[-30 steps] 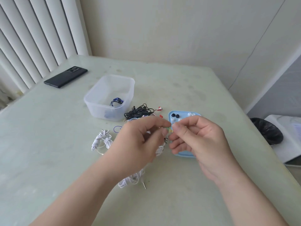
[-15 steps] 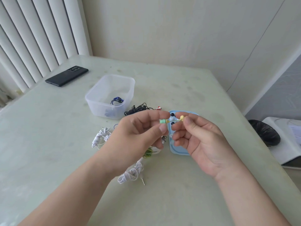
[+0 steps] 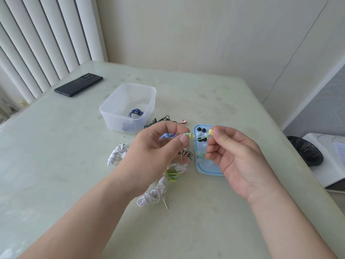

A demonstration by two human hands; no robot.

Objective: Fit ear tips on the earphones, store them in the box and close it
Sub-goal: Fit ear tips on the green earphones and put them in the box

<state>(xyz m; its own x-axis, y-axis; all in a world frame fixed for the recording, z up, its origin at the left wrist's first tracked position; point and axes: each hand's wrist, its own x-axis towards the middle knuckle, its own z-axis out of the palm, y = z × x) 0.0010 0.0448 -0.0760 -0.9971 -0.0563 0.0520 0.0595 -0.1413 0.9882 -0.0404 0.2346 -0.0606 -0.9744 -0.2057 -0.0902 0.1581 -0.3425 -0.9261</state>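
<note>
- Yellow-and-green wired earphones (image 3: 200, 139) hang above the middle of the pale green table (image 3: 56, 156), their thin cable stretched between both hands.
- Left hand (image 3: 158, 146) pinches one earbud (image 3: 188, 135) between thumb and forefinger. Its mint-coloured end looks like a fitted tip, though it is too small to be sure.
- Right hand (image 3: 237, 156) pinches the other, yellow earbud (image 3: 211, 131) the same way, with the other fingers loosely curled.
- Step in hand, as I judge it: fitting or checking tips on this pair. The next move calls for a tip on the yellow bud if it is bare, then gathering the cable and carrying it to the box.
- Pale blue plastic tray (image 3: 207, 170), dotted with loose black and clear silicone ear tips (image 3: 201, 130), lies just under the right hand, toward the table's right edge.
- Clear plastic box (image 3: 112, 120), lidless, stands toward the far edge with blue earphones (image 3: 136, 112) inside. The path to it passes over a black cable bundle (image 3: 158, 120).
- White coiled earphones (image 3: 151, 196) and other bundles crowd the surface beneath the left hand, while the left and near edges offer more room.
- Black phone (image 3: 78, 84) lies at the far-left corner, well apart.
</note>
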